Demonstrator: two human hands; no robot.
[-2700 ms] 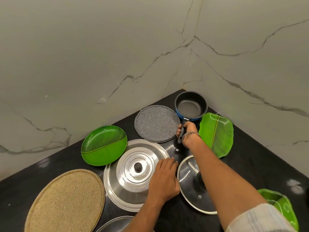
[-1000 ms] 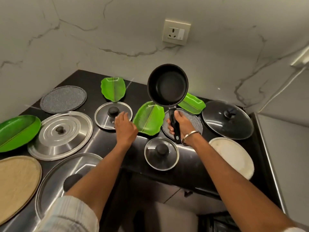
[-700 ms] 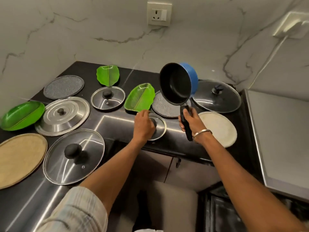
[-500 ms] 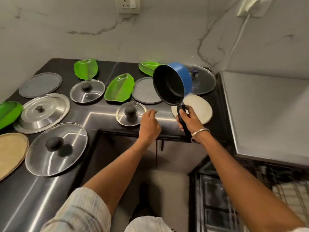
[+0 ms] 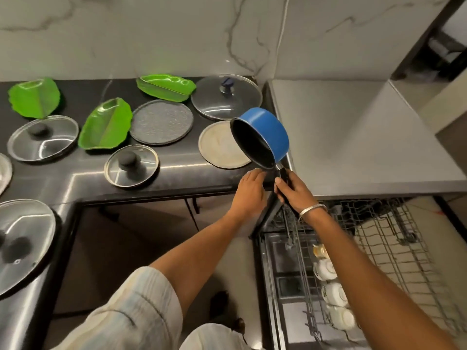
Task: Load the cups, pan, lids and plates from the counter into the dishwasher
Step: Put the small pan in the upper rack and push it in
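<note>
Head view: a dark stone counter (image 5: 182, 173) ran along a white marble-veined wall (image 5: 151, 34), meeting a grey steel worktop (image 5: 353, 137) at the right.
Pan: the blue pan (image 5: 262, 137) was held tilted in the air over the counter's right end, dark inside turned left.
Right hand: the right hand (image 5: 293, 190) gripped the pan's black handle, fingers curled round it.
Left hand: the left hand (image 5: 249, 193) reached beside the handle, fingers relaxed; contact unclear.
Counter: green leaf plates (image 5: 106, 125), a grey speckled plate (image 5: 161, 122) and glass lids (image 5: 131, 165) lay on it.
Dishwasher: wire rack (image 5: 379, 248) was pulled out below, white cups (image 5: 333, 294) along its left side.
</note>
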